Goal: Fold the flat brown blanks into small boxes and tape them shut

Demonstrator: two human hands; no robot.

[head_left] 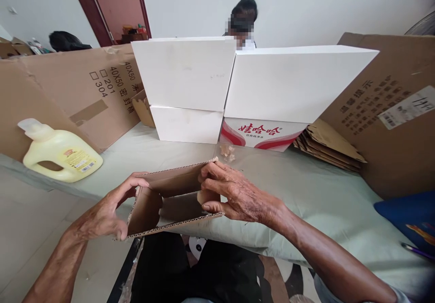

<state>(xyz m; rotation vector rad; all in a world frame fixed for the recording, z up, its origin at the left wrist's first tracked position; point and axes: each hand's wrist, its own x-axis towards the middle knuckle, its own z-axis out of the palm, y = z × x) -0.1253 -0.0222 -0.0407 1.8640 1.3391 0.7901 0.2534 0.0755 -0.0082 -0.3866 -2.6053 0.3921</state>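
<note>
Open, rectangular brown corrugated-cardboard box (176,181) held near 7 o'clock, over the near edge of the grey-green cloth-covered surface (282,180). Left hand (112,214): spread wide, gripping its 9 o'clock end; right hand (238,192): curled, grasping its 3 o'clock end. Apparent step: shaping that end; next move likely needs steady left bracing

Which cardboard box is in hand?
The small open carton, held by the left hand and right hand; the large printed left carton and right carton stand untouched.

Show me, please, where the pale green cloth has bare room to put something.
Bare cloth lies between the right hand and the folded cardboard; another patch, between the yellow bottle and the white boxes. The back is crowded with these boxes.
</note>
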